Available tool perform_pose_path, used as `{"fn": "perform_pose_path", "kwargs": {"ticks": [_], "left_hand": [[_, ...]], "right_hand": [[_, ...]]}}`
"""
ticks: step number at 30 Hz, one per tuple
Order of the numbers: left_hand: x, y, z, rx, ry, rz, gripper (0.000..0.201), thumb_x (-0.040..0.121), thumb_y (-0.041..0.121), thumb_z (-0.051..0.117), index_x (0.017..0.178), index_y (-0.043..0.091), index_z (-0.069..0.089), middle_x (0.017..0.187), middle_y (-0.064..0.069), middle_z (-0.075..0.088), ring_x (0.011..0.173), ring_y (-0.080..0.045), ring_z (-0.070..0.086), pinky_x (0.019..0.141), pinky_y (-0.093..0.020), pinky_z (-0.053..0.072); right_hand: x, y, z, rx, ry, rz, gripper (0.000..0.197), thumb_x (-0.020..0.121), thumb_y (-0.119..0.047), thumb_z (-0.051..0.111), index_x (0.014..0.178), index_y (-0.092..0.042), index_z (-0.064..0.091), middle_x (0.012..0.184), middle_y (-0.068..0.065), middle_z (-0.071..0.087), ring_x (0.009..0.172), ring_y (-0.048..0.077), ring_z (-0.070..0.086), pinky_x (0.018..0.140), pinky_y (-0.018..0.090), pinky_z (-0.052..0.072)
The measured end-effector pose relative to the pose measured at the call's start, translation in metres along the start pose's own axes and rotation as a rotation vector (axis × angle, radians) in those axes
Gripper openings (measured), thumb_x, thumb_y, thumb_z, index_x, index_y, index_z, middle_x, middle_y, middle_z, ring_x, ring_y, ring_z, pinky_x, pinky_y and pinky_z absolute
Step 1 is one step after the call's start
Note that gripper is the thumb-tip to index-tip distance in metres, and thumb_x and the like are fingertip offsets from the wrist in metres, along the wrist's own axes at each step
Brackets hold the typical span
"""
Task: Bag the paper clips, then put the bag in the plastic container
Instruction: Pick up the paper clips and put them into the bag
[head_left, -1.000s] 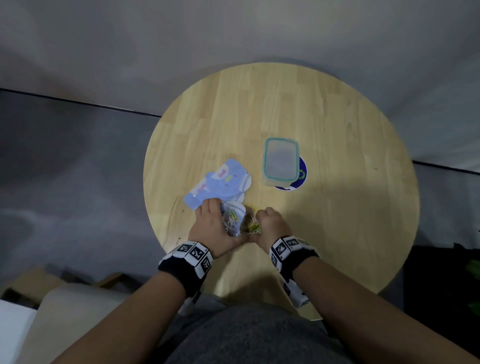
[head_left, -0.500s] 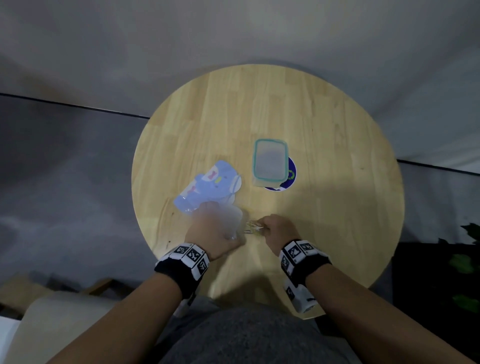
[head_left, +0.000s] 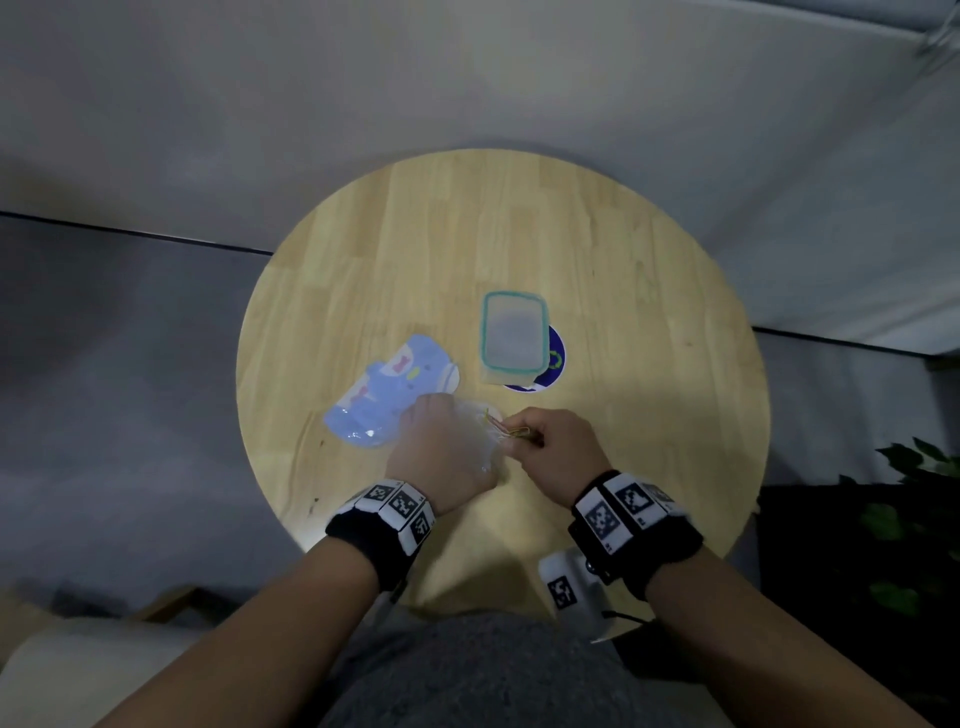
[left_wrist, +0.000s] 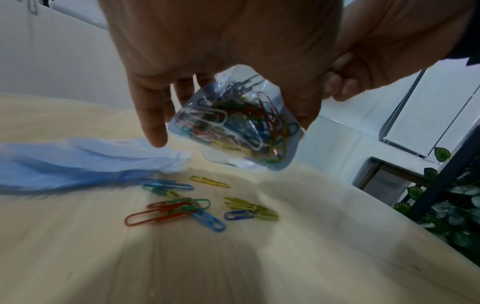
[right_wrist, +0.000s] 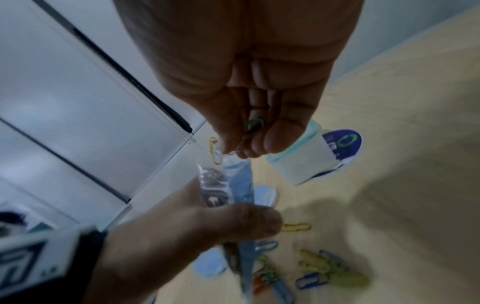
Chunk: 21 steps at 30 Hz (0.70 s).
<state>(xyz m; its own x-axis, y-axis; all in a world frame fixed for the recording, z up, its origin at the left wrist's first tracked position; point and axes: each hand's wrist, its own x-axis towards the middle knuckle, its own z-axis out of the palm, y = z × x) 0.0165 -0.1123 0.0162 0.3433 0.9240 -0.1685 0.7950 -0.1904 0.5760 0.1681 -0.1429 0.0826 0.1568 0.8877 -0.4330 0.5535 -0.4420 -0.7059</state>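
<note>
Left hand (head_left: 441, 457) clamps a clear plastic bag (left_wrist: 233, 131) between thumb and curled fingers, lifted off the worktop (head_left: 623, 291) at lower centre of the head view; its grip is closed on the bag's upper part. Right hand (head_left: 558, 449), just right of the left in that view, pinches a few paper clips (head_left: 511, 431) between thumb and fingertips at the bag's mouth, grip closed on them. In the left wrist view the bag, at frame centre, already holds a tangle of coloured clips, red, white, blue, green and yellow. Loose paper clips (left_wrist: 197, 205) lie on the wood below it, in the lower half of that frame: red and green ones together at left, a blue one beside them, yellow ones and a dark blue one at right, and a single yellow one farther up. The plastic container (head_left: 514, 335), with a teal-rimmed lid on it, stands above the hands in the head view, resting partly on a round dark blue sticker (head_left: 555, 358). Left of the container, touching the left hand's knuckles, lies a pale blue patterned sock (head_left: 389, 397). Marker-printed wristbands (head_left: 395, 512) wrap both wrists. Green foliage (head_left: 904, 519) shows at the right edge.
</note>
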Motion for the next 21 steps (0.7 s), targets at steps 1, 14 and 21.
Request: {"fn": "perform_pose_path", "kwargs": {"ticks": [1,14,21], "left_hand": [[0.000,0.000,0.000,-0.002,0.014,0.009,0.077,0.053,0.045,0.077,0.108,0.003,0.042,0.105,-0.009,0.042,0.099,-0.027,0.038,0.083,-0.028,0.031],[-0.007,0.021,-0.004,-0.100,0.021,-0.036,0.060,0.059,0.043,0.057,0.103,0.005,0.041,0.099,-0.003,0.037,0.092,-0.023,0.035,0.074,-0.030,0.032],[-0.003,0.019,-0.009,-0.116,0.007,-0.144,0.055,0.058,0.034,0.045,0.106,0.008,0.035,0.107,-0.006,0.035,0.090,-0.031,0.046,0.075,-0.041,0.043]], "right_hand": [[-0.001,-0.002,-0.002,-0.058,0.004,-0.008,0.022,0.077,-0.015,0.067,0.098,-0.015,0.071,0.085,0.001,0.071,0.081,0.019,0.063,0.078,0.024,0.045],[-0.001,-0.028,0.011,-0.355,-0.083,-0.183,0.027,0.089,-0.013,0.045,0.109,-0.006,0.061,0.104,0.020,0.062,0.097,0.036,0.058,0.080,0.033,0.044],[-0.014,-0.013,0.016,-0.116,-0.114,-0.140,0.033,0.085,-0.027,0.058,0.116,-0.021,0.050,0.117,0.002,0.065,0.103,0.024,0.060,0.090,0.032,0.047]]}}
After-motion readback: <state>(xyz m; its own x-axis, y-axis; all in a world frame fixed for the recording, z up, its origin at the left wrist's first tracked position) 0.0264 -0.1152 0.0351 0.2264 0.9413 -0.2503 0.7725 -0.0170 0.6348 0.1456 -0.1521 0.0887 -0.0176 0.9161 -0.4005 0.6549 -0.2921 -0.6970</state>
